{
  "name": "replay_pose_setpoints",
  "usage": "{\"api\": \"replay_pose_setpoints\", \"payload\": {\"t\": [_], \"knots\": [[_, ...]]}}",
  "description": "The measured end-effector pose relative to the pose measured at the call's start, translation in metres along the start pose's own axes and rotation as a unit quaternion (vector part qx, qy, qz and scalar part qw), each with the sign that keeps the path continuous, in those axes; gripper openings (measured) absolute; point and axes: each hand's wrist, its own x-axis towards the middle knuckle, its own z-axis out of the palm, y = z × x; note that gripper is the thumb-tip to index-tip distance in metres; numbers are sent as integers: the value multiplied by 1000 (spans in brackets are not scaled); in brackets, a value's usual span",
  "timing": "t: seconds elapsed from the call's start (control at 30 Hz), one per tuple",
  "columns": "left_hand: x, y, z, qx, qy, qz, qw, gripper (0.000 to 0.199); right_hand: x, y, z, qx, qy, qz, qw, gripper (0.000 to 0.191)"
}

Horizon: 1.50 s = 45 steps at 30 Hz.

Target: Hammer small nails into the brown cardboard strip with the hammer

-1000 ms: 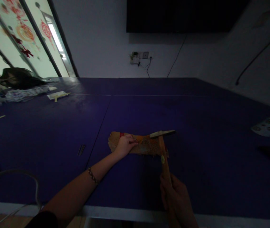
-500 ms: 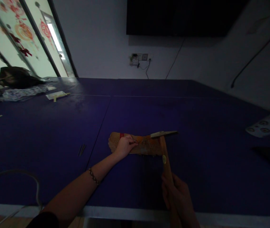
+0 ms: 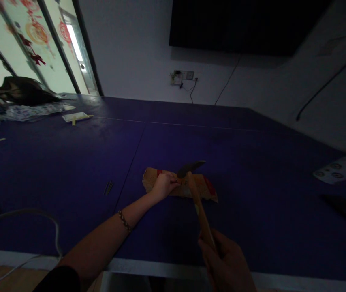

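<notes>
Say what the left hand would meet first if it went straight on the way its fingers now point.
Probably the hammer, which crosses the left hand's line near its head. The hammer's height above the cardboard is unclear, so the hand might pass beneath.

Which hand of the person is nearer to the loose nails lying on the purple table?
The left hand: it is on the cardboard, to the right of the nails. The right hand, holding the hammer, is farther right and lower in the view.
</notes>
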Motion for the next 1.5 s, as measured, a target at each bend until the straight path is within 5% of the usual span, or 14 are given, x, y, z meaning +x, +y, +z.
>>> {"api": "replay_pose_setpoints", "payload": {"t": [0.4, 0.87, 1.5], "knots": [[2, 1, 1, 0, 7, -21, 1000, 11, -2, 1, 7, -152, 50, -61, 985, 40], [5, -4, 6, -28, 14, -40, 999, 9, -1, 14, 10, -196, 59, -91, 975, 48], [4, 3, -10, -69, -24, -26, 997, 8, -3, 7, 2, -154, 60, -46, 985, 48]]}}
